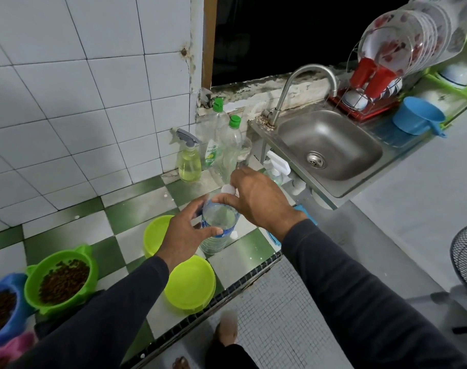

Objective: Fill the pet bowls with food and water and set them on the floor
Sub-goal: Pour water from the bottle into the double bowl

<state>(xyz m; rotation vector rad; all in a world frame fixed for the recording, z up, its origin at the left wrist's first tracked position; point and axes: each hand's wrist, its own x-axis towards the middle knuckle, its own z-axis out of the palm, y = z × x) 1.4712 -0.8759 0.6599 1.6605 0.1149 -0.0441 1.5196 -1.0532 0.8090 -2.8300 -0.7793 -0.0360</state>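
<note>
Water step: my left hand (185,231) grips the water bottle (218,230) upright, right hand (256,197) pinches its cap (228,189); next, pour into the yellow bowls (191,284) near the tabletop's front edge.

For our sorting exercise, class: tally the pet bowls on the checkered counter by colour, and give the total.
Lime-yellow bowls: 2
Green bowl with kibble: 1
Blue bowl with kibble: 1
Pink bowl, only partly in view: 1
Total: 5

I am seeing two lime bowls (190,284), two kibble-filled bowls (63,280), two green-capped bottles (231,147), one water bottle (218,230)
</note>
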